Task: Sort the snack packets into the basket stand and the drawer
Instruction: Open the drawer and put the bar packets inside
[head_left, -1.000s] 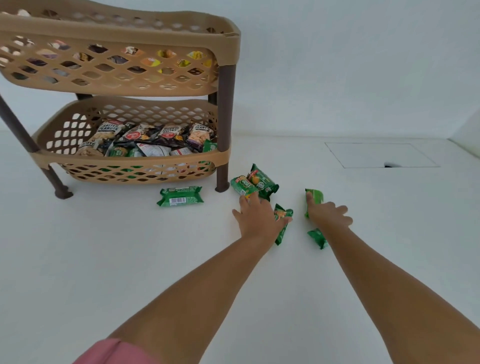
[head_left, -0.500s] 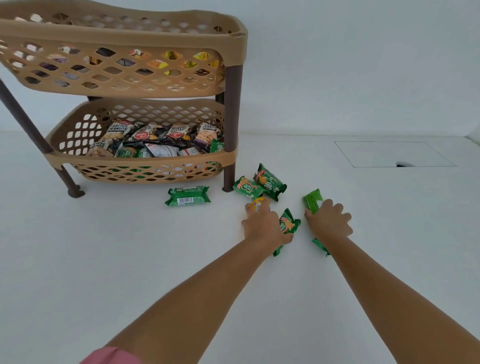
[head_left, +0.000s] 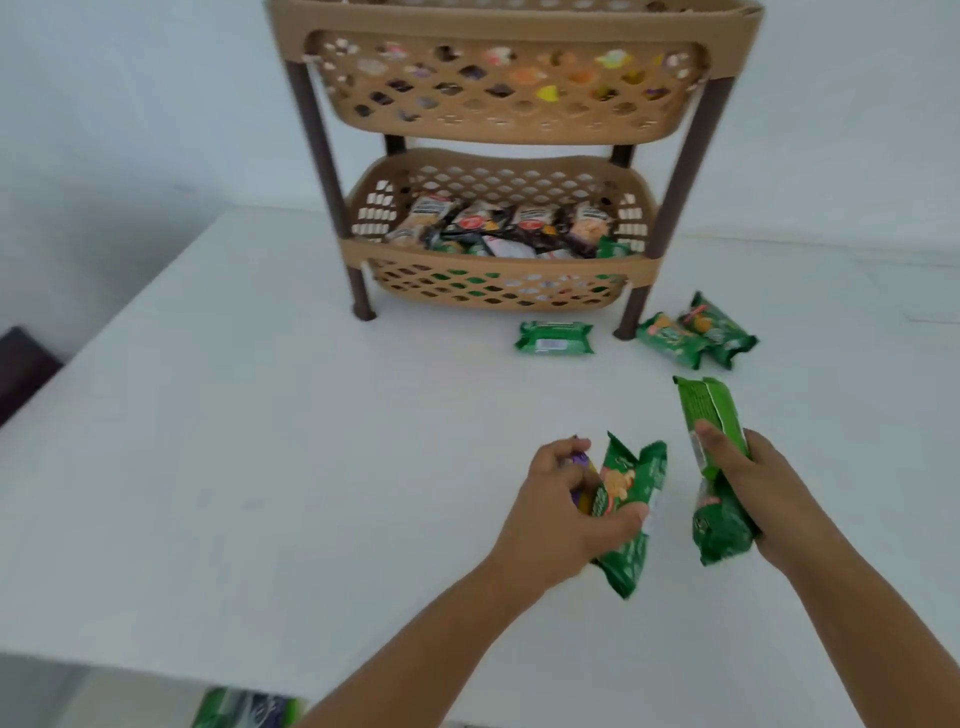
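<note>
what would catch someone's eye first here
Both hands, low in the middle: the left hand and the right hand each grip green snack packets above the white table. Behind them stands the tan basket stand, its lower basket full of packets, with three more green packets loose by its feet.

The top of the basket stand is cut off by the upper edge, and the things in its upper basket show only as blurred colour spots through the holes. In the lower basket the packets overlap, so their number cannot be told. The left hand covers part of a green packet and most of a small purple and yellow thing. A green object is cut by the bottom edge.
</note>
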